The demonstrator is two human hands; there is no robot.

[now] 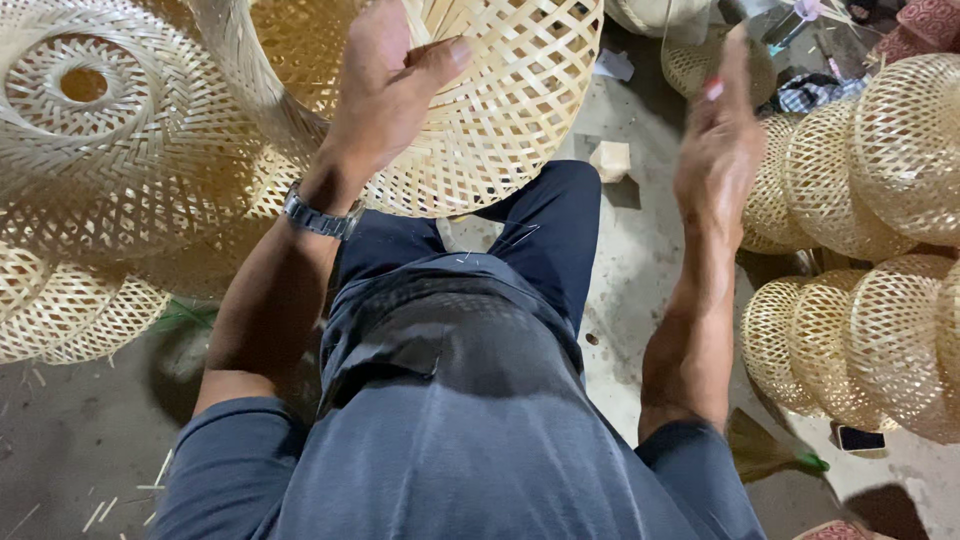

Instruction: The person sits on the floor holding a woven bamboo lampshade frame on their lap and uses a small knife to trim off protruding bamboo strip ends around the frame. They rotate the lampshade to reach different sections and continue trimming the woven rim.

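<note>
A large woven bamboo basket rests against my knees at the top centre. My left hand, with a metal watch on the wrist, grips the basket's rim, thumb over the weave. My right hand is raised to the right of the basket, fingers closed and blurred; it seems to pinch a thin bamboo strip with something small and red at the fingertips, but I cannot make it out clearly.
Wide flat woven pieces pile up at the left. Stacks of rounded woven baskets fill the right side. A small wooden block, a hand broom and a phone lie on the concrete floor.
</note>
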